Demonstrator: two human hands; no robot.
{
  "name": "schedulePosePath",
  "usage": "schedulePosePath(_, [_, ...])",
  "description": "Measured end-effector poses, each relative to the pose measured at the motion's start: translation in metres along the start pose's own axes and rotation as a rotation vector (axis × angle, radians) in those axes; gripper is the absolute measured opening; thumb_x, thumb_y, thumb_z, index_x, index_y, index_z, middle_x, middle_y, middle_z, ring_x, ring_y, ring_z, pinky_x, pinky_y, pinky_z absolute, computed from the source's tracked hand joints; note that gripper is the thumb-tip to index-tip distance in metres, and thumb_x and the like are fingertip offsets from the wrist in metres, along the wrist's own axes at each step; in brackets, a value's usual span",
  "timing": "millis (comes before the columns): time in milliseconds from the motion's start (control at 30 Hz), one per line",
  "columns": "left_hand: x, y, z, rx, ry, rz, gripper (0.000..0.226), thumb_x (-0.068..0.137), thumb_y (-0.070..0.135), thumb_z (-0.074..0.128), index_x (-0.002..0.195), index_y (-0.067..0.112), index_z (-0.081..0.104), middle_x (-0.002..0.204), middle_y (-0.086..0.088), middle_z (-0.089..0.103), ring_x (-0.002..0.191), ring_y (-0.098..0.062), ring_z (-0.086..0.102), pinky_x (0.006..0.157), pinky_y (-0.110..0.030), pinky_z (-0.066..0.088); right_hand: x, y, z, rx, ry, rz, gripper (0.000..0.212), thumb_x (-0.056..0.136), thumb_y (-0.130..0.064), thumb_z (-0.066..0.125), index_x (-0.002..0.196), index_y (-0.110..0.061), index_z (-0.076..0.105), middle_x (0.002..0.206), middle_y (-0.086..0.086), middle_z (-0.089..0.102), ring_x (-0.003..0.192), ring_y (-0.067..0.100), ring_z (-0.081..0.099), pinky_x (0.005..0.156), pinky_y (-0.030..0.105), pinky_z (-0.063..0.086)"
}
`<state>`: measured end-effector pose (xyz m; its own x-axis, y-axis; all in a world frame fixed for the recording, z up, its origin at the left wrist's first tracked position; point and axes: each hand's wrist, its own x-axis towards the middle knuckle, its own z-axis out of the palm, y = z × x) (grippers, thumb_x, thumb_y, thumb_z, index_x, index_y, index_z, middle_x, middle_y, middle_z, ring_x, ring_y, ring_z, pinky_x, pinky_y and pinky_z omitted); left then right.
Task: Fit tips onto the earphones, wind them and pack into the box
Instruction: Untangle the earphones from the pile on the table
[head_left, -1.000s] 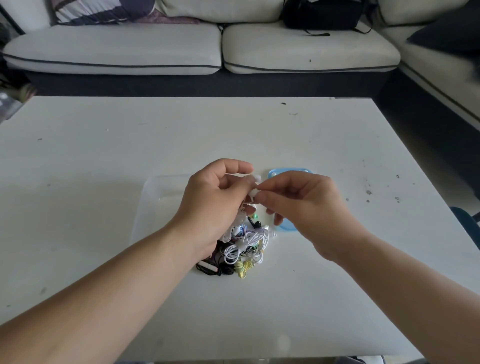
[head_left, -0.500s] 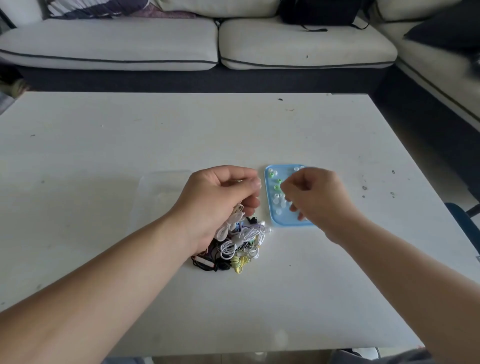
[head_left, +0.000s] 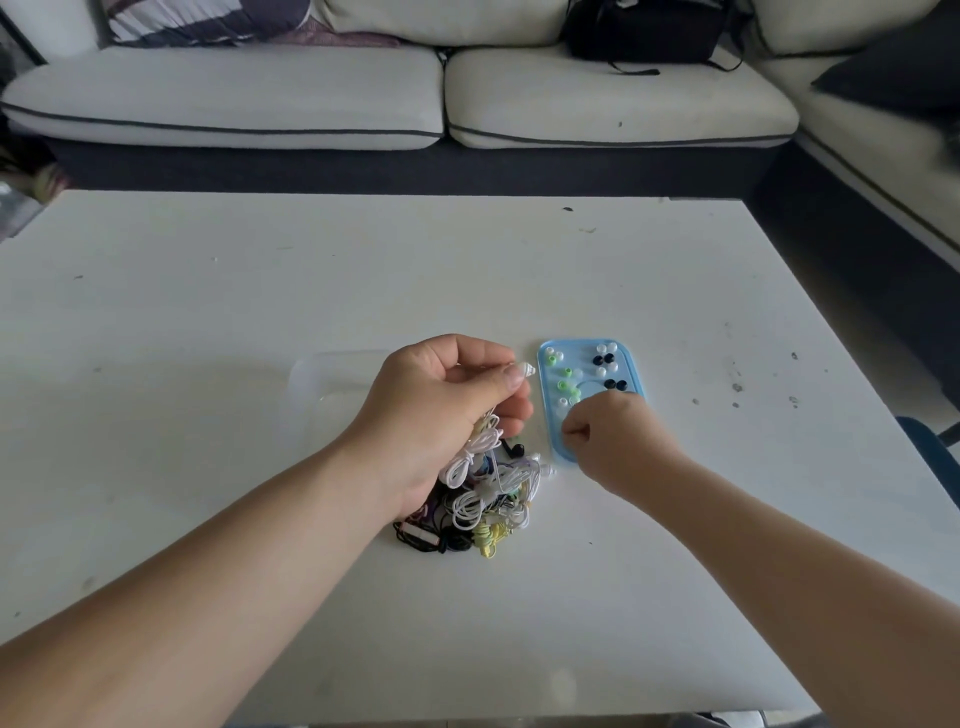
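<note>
Step in hand: tip fitting, still early. The left hand (head_left: 447, 410) pinches the bud end of a white wired earphone (head_left: 527, 370) between thumb and forefinger, bud poking out toward the tray, with the cable hanging from the fist into the pile. The right hand (head_left: 618, 441) is down on the near half of the light-blue flat plastic tray (head_left: 582, 353), fingers curled tight toward the tray. Cannot tell whether a tip is already caught between them (the knuckles hide the fingertips).

The small silicone ear tips (head_left: 602, 358) lie scattered on the tray: white, green and black. The tangled pile of mixed earphones (head_left: 478, 509) (white, black, yellow cables) sits on the white table (head_left: 311, 270) just below the left hand and just left of the tray. The clear plastic box (head_left: 322, 395) lies behind the left wrist, touching nothing I can make out; nothing shows inside it.

Next move, as I judge it: lift one white tip to match the bud, bring it to the left hand and push the tip's hole over the nozzle. That needs a fine pinch and a steady bud. Winding and boxing are not yet started.
</note>
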<state>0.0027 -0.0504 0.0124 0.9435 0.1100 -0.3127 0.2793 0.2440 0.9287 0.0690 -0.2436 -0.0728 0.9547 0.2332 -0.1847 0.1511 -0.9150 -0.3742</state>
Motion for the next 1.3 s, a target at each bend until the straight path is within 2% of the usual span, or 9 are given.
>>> schedulePosePath(100, [0.0,0.001,-0.001,0.019,-0.001,0.004,0.017,0.092,0.001,0.073,0.109,0.004,0.072,0.094,-0.023,0.077,0.079,-0.025,0.076,0.071,-0.033,0.062,-0.006,-0.004,-0.005,0.022,0.009,-0.001,0.021,0.08,-0.003,0.054,0.068,-0.016,0.066,0.069,-0.004,0.064,0.07,0.025,0.065,0.058,0.03,0.051])
schedulePosePath(167, [0.0,0.0,-0.001,0.033,0.0,0.012,0.017,0.093,0.002,0.073,0.11,0.007,0.074,0.093,-0.021,0.078,0.08,-0.025,0.076,0.072,-0.033,0.062,-0.013,-0.014,-0.018,0.171,0.029,0.032,0.017,0.084,-0.01,0.062,0.075,-0.019,0.073,0.072,-0.005,0.07,0.066,0.017,0.066,0.061,0.028,0.055])
schedulePosePath(233, [0.0,0.0,-0.001,0.051,0.005,0.029,0.015,0.093,0.003,0.073,0.108,0.007,0.075,0.092,-0.021,0.078,0.08,-0.026,0.076,0.074,-0.035,0.063,-0.021,-0.026,-0.035,0.555,0.033,0.107,0.009,0.084,-0.01,0.072,0.078,-0.015,0.075,0.068,0.0,0.072,0.059,0.016,0.065,0.062,0.026,0.057])
schedulePosePath(333, [0.0,0.001,0.0,0.063,0.001,0.046,0.014,0.092,0.005,0.075,0.105,0.007,0.076,0.091,-0.021,0.078,0.078,-0.027,0.075,0.076,-0.036,0.063,-0.034,-0.041,-0.062,1.21,-0.093,0.144,0.003,0.086,-0.002,0.077,0.085,-0.002,0.074,0.076,0.014,0.072,0.067,0.022,0.068,0.068,0.03,0.061])
schedulePosePath(433, [0.0,0.001,0.001,0.083,-0.018,0.05,0.014,0.091,0.008,0.076,0.105,0.01,0.077,0.089,-0.02,0.078,0.076,-0.026,0.074,0.077,-0.037,0.064,-0.041,-0.045,-0.071,1.471,-0.196,0.102,0.012,0.082,-0.008,0.074,0.089,0.001,0.072,0.082,0.013,0.071,0.071,0.02,0.07,0.065,0.026,0.06])
schedulePosePath(667, [-0.001,0.001,0.003,0.079,-0.051,0.062,0.014,0.091,0.01,0.076,0.105,0.012,0.078,0.086,-0.014,0.077,0.072,-0.024,0.072,0.073,-0.034,0.062,-0.041,-0.046,-0.072,1.533,-0.253,0.068,0.015,0.08,-0.011,0.071,0.09,0.001,0.071,0.082,0.012,0.071,0.07,0.016,0.07,0.065,0.023,0.06])
schedulePosePath(1000, [0.0,0.0,0.003,0.098,-0.036,0.126,0.012,0.092,0.01,0.075,0.102,0.014,0.077,0.082,-0.011,0.077,0.073,-0.023,0.072,0.083,-0.042,0.064,-0.041,-0.048,-0.07,1.515,-0.268,0.037,0.024,0.082,-0.012,0.07,0.099,0.005,0.07,0.094,0.02,0.071,0.082,0.022,0.07,0.072,0.026,0.06])
schedulePosePath(1133, [0.001,-0.002,0.001,0.14,-0.012,0.16,0.011,0.093,0.011,0.075,0.102,0.015,0.078,0.082,-0.01,0.078,0.072,-0.023,0.072,0.084,-0.044,0.064,-0.042,-0.051,-0.067,1.512,-0.232,0.026,0.02,0.082,-0.011,0.07,0.095,0.004,0.07,0.092,0.02,0.072,0.082,0.024,0.071,0.073,0.026,0.06])
schedulePosePath(1300, [0.001,-0.006,0.002,0.182,0.032,0.216,0.01,0.093,0.011,0.075,0.099,0.019,0.078,0.083,-0.013,0.078,0.07,-0.02,0.072,0.077,-0.039,0.063,-0.043,-0.055,-0.062,1.5,-0.185,0.006,0.011,0.09,-0.005,0.066,0.094,0.005,0.071,0.085,0.017,0.072,0.08,0.024,0.07,0.073,0.026,0.059])
